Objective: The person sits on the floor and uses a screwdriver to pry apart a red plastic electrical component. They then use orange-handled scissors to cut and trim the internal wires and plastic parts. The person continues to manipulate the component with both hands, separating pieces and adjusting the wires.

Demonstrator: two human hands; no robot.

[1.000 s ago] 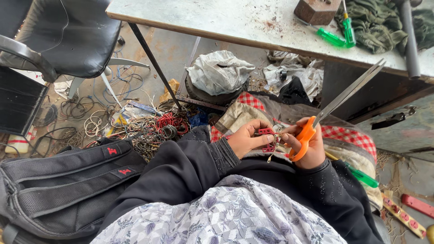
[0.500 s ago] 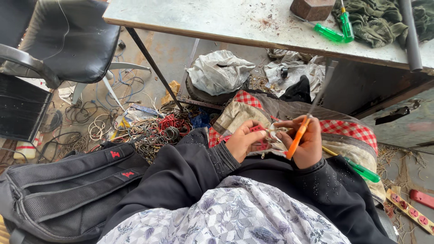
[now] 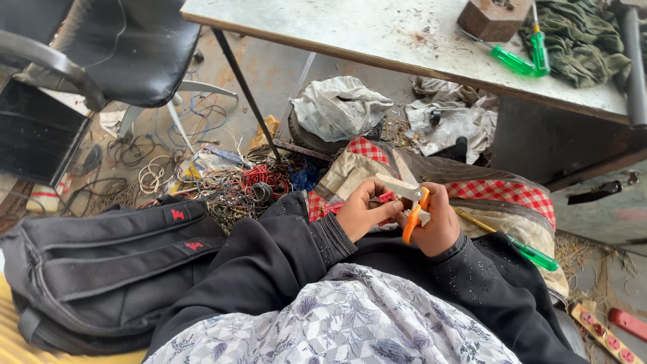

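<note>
Scissors [image 3: 412, 205]: orange-handled, blades pointing left, held over the lap above a red checked cloth [image 3: 502, 192].
Right hand [image 3: 438, 226]: fingers closed around the scissors' orange handles.
Left hand [image 3: 360, 212]: fingers curled, pinching a small red piece [image 3: 386, 197] right at the blades.
Lap: black sleeves, flowered grey fabric below.
Left side: black backpack [image 3: 101, 269] beside the arm.
Floor: tangle of wires [image 3: 236, 189], crumpled grey bag [image 3: 337, 108].
Table [image 3: 350, 27]: green screwdriver [image 3: 515, 62] near a wooden block [image 3: 492, 19].
</note>
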